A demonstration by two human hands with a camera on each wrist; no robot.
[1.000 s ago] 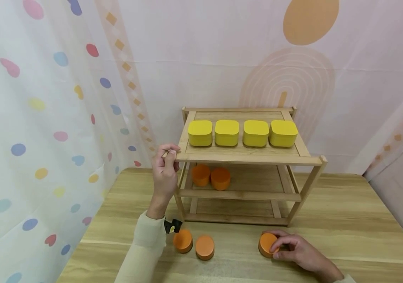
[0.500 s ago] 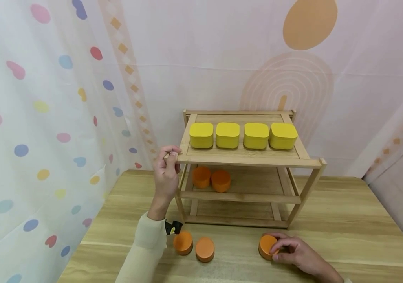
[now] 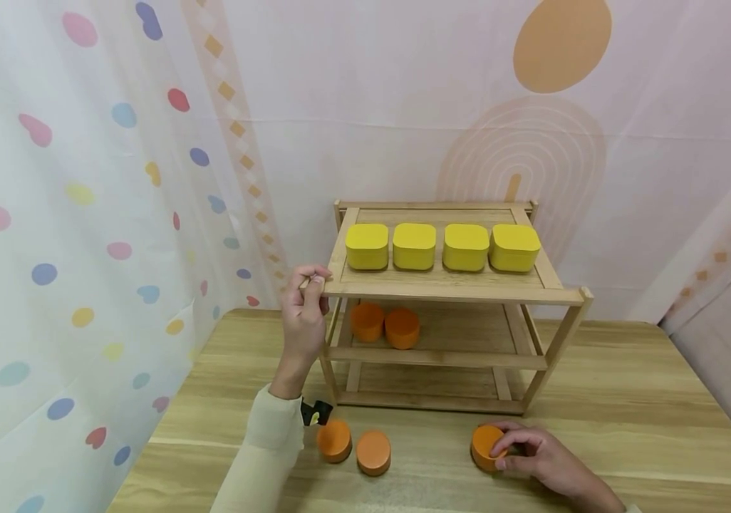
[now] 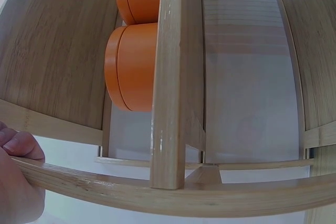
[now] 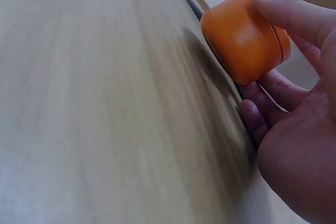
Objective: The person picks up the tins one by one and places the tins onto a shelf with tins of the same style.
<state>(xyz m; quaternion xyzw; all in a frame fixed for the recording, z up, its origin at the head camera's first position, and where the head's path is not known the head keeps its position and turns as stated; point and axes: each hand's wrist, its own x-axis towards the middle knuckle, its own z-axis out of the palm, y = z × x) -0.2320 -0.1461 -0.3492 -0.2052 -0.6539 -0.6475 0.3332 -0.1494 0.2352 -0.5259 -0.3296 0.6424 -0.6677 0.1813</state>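
Note:
My left hand (image 3: 304,313) grips the front left corner of a two-tier wooden shelf (image 3: 449,291); its fingers (image 4: 18,145) curl over the rail. My right hand (image 3: 535,456) holds a round orange tin (image 3: 484,445) on the table near the shelf's front right; fingers (image 5: 294,17) wrap over the tin (image 5: 244,35). Two more orange tins (image 3: 335,440) (image 3: 374,452) lie on the table by my left sleeve. Two orange tins (image 3: 367,321) (image 3: 402,328) stand on the lower shelf, seen also as tins (image 4: 131,66) from the left wrist view.
Several yellow square tins (image 3: 442,246) stand in a row on the top shelf. The wooden table (image 3: 628,399) is backed by a dotted curtain (image 3: 83,214) at left and a pale patterned backdrop (image 3: 532,107) behind.
None of the hands or tins has visibly moved; the view has only shifted slightly.

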